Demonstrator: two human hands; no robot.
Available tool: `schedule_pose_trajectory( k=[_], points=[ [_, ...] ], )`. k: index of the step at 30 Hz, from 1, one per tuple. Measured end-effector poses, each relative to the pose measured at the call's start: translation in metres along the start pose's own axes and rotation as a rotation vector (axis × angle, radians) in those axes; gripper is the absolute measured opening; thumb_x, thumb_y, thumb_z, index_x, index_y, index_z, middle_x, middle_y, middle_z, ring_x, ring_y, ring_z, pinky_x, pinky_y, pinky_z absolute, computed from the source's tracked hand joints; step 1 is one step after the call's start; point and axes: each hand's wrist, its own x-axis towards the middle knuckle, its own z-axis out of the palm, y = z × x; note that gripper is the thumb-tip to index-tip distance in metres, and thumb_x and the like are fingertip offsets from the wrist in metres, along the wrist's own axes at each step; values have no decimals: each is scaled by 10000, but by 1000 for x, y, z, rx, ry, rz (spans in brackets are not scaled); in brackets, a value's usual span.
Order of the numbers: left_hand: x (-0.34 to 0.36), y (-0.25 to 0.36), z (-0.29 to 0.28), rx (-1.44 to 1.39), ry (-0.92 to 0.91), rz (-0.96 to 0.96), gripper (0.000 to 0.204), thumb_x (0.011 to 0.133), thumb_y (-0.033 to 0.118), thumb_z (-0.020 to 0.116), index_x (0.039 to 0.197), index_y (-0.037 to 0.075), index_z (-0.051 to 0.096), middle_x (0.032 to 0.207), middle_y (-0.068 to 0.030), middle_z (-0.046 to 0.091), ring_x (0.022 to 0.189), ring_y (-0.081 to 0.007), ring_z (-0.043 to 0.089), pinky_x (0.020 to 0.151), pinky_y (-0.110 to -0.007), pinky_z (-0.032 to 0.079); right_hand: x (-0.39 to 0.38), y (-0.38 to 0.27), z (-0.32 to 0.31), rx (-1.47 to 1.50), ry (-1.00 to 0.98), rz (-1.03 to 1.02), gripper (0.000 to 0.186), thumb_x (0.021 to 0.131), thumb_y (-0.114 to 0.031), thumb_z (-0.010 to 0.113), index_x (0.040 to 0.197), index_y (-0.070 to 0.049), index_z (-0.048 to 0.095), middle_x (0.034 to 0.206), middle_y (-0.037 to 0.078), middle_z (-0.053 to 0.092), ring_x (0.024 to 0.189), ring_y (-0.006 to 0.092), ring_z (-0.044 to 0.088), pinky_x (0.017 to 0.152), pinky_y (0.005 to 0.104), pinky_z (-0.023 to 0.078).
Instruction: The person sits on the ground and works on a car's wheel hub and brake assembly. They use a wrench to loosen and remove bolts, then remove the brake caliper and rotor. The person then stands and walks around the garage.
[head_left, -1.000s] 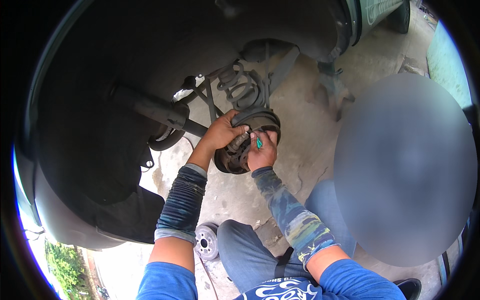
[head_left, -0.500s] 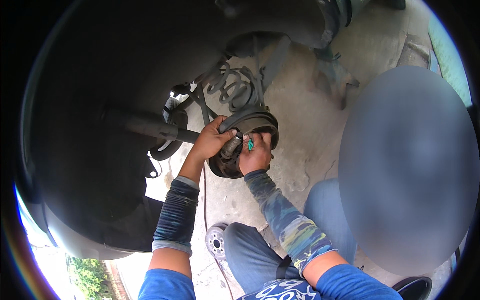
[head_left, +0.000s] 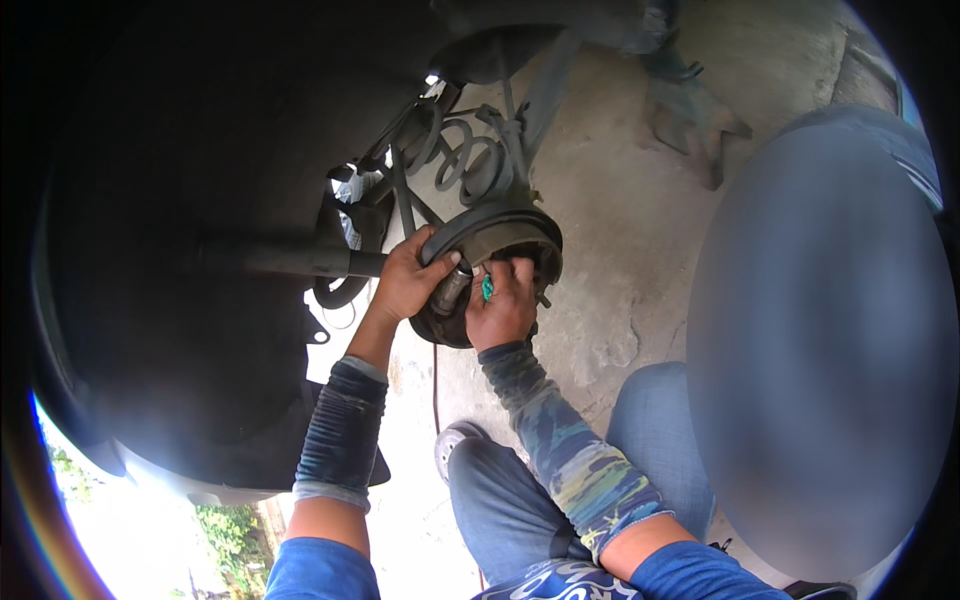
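Note:
A dark, round drum brake assembly (head_left: 500, 222) sits exposed under the raised vehicle, with a metal hub spindle (head_left: 452, 292) at its middle. My left hand (head_left: 405, 278) grips the assembly's left edge, thumb in front and fingers wrapped behind. Inside the right part of the assembly, my right hand (head_left: 503, 305) has its fingers curled inward beside the spindle. Something small and green (head_left: 487, 288) shows at those fingers. The fingertips reach in among the brake parts, so what they grip is hidden.
A coil spring (head_left: 468, 158) stands behind the brake. At left, a dark cylinder (head_left: 285, 260) juts toward it. Beyond, a stand (head_left: 690, 125) rests on the concrete floor. A brake drum (head_left: 455, 440) lies by my knee, near a thin cable (head_left: 435, 385). A blurred oval (head_left: 820, 340) covers the right side.
The view has shifted, and my knee now covers more of the drum on the floor. Both hands keep to the same parts of the brake assembly, with slight movement in the right fingers.

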Motion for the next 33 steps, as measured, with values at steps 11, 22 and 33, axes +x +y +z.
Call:
schedule_pose_trajectory(
  k=[11,22,33],
  points=[
    [-23,-46,19,-453,930,11,537,1047,480,387,1199,8,593,1070,-107,626,967,-199,575,878,-342,456,2,-7,-3,-79,-81,42,190,896,-148,689,1035,-28,640,1073,171,567,967,397,610,808,480,498],
    [-70,-124,88,-842,1314,-669,676,1036,538,289,1189,-53,579,1141,-193,619,1064,-304,566,974,-402,411,1,-4,-3,-107,-126,-87,245,946,-174,632,1059,41,601,1044,208,544,978,426,566,810,489,462],
    [-39,-150,102,-1511,1319,-492,783,938,627,460,1280,-77,483,1248,-230,533,1143,-331,537,1010,-425,420,-2,2,1,-190,-85,-55,262,945,-214,649,1052,21,611,1069,191,553,964,433,585,800,494,474]
  ],
)
